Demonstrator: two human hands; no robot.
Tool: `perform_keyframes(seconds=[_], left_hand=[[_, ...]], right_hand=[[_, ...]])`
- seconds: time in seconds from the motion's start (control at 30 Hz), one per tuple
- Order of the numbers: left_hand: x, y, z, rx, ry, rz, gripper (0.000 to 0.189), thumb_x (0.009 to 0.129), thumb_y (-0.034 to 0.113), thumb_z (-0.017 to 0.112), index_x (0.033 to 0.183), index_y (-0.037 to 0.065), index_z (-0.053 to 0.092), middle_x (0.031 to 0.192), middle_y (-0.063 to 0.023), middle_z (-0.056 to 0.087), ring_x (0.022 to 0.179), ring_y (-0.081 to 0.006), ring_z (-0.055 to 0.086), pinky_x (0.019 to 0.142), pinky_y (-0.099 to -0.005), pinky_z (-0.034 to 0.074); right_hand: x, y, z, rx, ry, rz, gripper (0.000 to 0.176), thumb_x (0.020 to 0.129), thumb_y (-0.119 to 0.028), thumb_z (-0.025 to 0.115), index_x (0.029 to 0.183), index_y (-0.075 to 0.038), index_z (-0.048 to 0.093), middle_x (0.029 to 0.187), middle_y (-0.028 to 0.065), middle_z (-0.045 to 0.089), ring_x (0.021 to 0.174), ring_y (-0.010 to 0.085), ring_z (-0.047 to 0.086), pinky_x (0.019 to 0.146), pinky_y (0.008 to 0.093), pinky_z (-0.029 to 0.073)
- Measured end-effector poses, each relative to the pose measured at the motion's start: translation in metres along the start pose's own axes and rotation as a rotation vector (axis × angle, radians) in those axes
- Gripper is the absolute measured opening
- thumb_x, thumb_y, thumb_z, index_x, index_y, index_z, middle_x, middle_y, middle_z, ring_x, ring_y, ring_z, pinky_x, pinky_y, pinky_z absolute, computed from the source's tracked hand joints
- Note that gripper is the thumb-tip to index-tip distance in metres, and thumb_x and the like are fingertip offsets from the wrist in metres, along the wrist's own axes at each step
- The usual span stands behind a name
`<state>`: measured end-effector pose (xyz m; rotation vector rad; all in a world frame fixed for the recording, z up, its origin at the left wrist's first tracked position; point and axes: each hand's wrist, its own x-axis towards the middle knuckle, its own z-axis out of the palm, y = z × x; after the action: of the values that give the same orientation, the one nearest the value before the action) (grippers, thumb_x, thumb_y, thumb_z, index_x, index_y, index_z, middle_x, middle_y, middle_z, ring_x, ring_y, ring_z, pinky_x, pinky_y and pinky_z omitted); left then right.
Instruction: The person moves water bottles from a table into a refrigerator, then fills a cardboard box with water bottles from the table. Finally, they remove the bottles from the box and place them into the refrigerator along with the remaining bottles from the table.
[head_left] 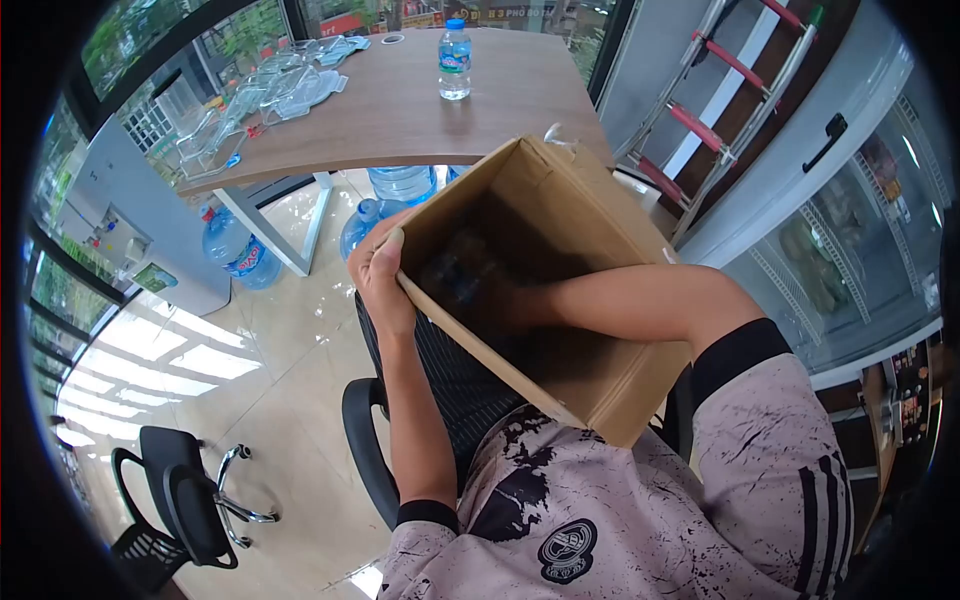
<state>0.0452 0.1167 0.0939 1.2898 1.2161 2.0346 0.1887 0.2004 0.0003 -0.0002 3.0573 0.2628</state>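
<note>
A cardboard box (560, 210) is tilted with its open top toward me, over a black office chair (455, 375). My left hand (380, 268) is closed on the box's left rim, thumb over the edge and fingers behind the outer wall. My right forearm reaches deep into the box. There my right hand (522, 305) is dark and blurred, its fingers hidden in shadow. Just beyond it is a clear, shiny plastic thing with a bluish patch (465, 275), and I cannot tell whether the hand holds it.
Behind the box stands a wooden table (400, 125) bearing a small water bottle (455, 60) and clear plastic containers (290, 85). Large water jugs (240, 250) are on the floor. A folding ladder (715, 130) and a glass-door fridge (840, 230) are at right, another chair (185, 490) lower left.
</note>
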Motion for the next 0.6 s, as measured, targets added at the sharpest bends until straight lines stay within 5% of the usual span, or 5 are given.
perform_keyframes(seconds=[0.07, 0.13, 0.27, 0.43, 0.6], left_hand=[[-0.002, 0.005, -0.002, 0.024, 0.043, 0.003, 0.055, 0.083, 0.037, 0.039, 0.099, -0.01, 0.063, 0.096, -0.0165, 0.064, 0.089, -0.0223, 0.059, 0.081, -0.0307, 0.043], [-0.01, 0.005, -0.01, 0.052, 0.089, -0.004, 0.055, 0.083, 0.036, 0.039, 0.1, -0.01, 0.063, 0.096, -0.0166, 0.064, 0.089, -0.0228, 0.059, 0.081, -0.0311, 0.044], [-0.024, 0.011, -0.036, -0.069, 0.213, -0.042, 0.057, 0.08, 0.039, 0.042, 0.099, -0.011, 0.063, 0.098, -0.0175, 0.064, 0.092, -0.0243, 0.059, 0.084, -0.0316, 0.044], [-0.049, 0.032, -0.055, 0.095, 0.353, -0.002, 0.062, 0.078, 0.042, 0.043, 0.099, -0.013, 0.062, 0.098, -0.0199, 0.064, 0.092, -0.0256, 0.06, 0.085, -0.0327, 0.044], [-0.082, 0.049, -0.078, 0.106, 0.475, 0.076, 0.064, 0.078, 0.044, 0.042, 0.099, -0.014, 0.06, 0.097, -0.0213, 0.064, 0.091, -0.0269, 0.06, 0.084, -0.0335, 0.045]], right_hand=[[0.004, 0.001, -0.057, 0.076, 0.005, -0.092, 0.04, 0.069, -0.015, 0.072, 0.105, -0.001, 0.065, 0.105, 0.0163, 0.065, 0.095, 0.0303, 0.064, 0.081, 0.0398, 0.052], [0.039, 0.007, -0.115, 0.089, -0.527, -0.049, 0.04, 0.067, -0.02, 0.073, 0.1, 0.0, 0.065, 0.098, 0.017, 0.066, 0.093, 0.0306, 0.064, 0.083, 0.0389, 0.051], [-0.001, 0.069, -0.226, 1.055, 0.195, -0.155, 0.014, 0.081, -0.014, 0.066, 0.085, -0.004, 0.057, 0.071, 0.0034, 0.061, 0.066, 0.0119, 0.059, 0.061, 0.0261, 0.048], [0.006, 0.219, -0.171, 1.486, 1.018, 0.475, 0.032, 0.08, -0.034, 0.069, 0.089, -0.004, 0.061, 0.074, 0.0032, 0.061, 0.065, 0.0131, 0.061, 0.059, 0.0246, 0.05], [0.065, 0.292, -0.055, 1.353, 0.945, 0.937, 0.084, 0.058, -0.049, 0.082, 0.114, 0.005, 0.051, 0.096, 0.0143, 0.061, 0.085, 0.0227, 0.062, 0.075, 0.0327, 0.052]])
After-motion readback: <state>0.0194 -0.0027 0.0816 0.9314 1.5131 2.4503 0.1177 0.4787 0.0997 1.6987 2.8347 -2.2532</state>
